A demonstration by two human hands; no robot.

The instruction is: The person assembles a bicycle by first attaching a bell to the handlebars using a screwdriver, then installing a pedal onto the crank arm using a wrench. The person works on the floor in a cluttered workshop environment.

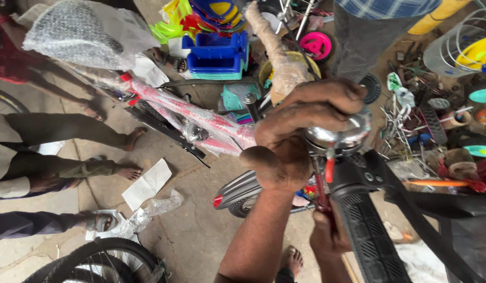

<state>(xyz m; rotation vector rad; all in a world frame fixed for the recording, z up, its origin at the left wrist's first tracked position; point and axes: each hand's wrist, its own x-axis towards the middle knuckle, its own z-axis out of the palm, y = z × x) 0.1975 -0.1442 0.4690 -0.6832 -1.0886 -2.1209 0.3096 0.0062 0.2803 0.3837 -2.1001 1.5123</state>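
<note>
My left hand is closed over a shiny chrome bicycle bell that sits on the handlebar, just above the black ribbed grip. Below it, my right hand holds a red-handled tool that points up at the underside of the bell. A red and white bicycle frame, wrapped in clear plastic, stretches away to the upper left. Part of my right hand is hidden behind the grip.
Other people's bare legs and feet are at the left. A person in a checked shirt stands at the top. Coloured plastic parts, scattered paper, a bicycle wheel and cluttered spares surround me.
</note>
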